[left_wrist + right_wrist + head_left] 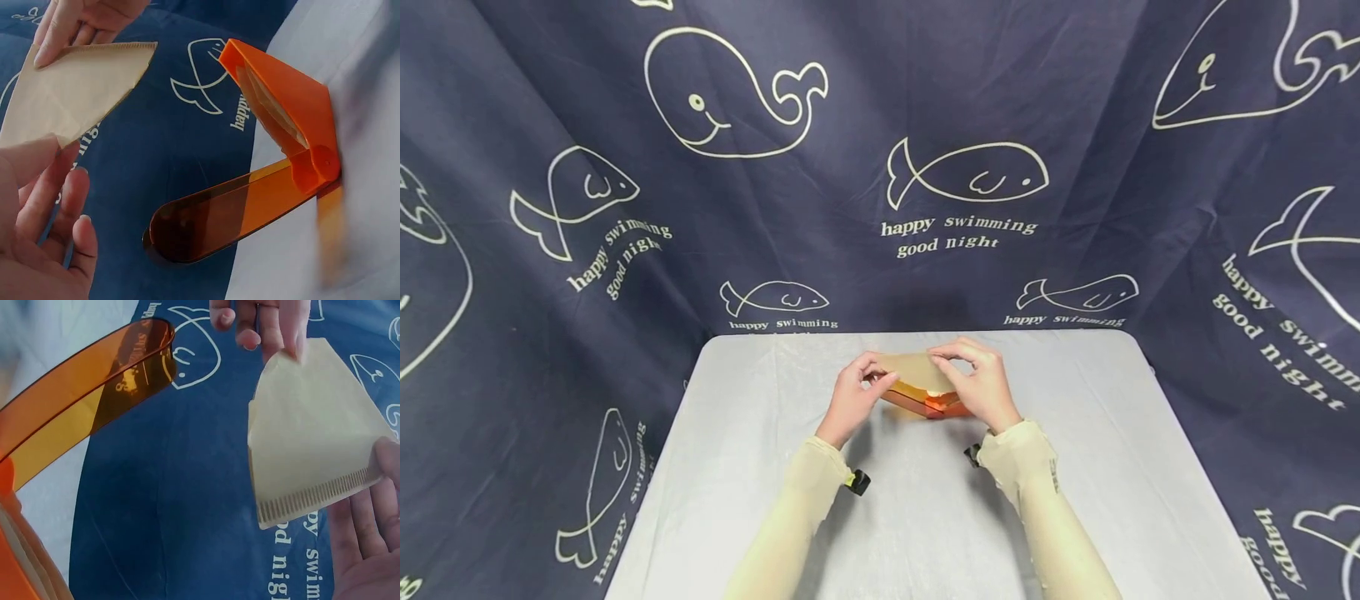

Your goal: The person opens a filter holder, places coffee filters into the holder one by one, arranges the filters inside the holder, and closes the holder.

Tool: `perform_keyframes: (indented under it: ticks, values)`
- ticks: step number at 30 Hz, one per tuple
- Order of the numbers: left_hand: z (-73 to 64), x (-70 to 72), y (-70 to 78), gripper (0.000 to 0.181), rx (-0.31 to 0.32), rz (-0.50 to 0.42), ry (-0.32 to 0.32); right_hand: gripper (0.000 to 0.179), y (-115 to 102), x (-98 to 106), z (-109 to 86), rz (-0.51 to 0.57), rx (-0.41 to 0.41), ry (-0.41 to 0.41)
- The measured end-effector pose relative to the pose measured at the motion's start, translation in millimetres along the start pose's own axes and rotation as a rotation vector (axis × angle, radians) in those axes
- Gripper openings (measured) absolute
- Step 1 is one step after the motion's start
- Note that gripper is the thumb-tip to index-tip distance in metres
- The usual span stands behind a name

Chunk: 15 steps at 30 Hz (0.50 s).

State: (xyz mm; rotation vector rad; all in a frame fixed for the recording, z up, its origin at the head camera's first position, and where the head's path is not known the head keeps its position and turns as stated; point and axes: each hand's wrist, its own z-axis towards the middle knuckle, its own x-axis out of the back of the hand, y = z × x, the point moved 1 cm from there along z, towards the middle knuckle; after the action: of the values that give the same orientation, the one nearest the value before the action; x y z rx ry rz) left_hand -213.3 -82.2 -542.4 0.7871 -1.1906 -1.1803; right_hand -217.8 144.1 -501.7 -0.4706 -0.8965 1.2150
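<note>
Both hands hold a tan paper coffee filter (916, 368) up between them over the far part of the table. My left hand (856, 396) pinches one corner of it between thumb and fingers. At the opposite side, my right hand (982, 385) pinches the edge, close to the crimped seam seen in the right wrist view. Beneath the paper stands an orange filter holder (294, 94) with its amber see-through lid (212, 212) swung open. More filters (269, 112) sit inside the holder. In the head view, the paper and hands partly hide the holder.
A pale grey cloth covers the table (917, 517). Behind it and along both sides hangs a dark blue curtain (850, 192) printed with whales, fish and words. Small black devices (859, 482) are strapped at the wrists.
</note>
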Motion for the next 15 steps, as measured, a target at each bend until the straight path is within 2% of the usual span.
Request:
perform_keyframes:
  ticks: [2,7,11,15]
  values:
    - [0.2,-1.3,-0.4,0.013,-0.004,0.015,0.02,0.013,0.7,-0.1,-1.4,0.002,-0.011,-0.002]
    - [3.2,-0.4,3.5,0.014,-0.07,0.104,0.049,0.016,1.2,2.5,-0.7,-0.02,-0.014,-0.03]
    - [4.7,0.5,6.5,0.013,-0.102,0.169,0.019,0.022,0.9,5.3,2.8,-0.073,0.014,-0.071]
    - [3.4,0.3,7.6,0.013,-0.125,0.248,-0.031,0.018,-1.0,6.3,5.7,-0.142,0.044,-0.133]
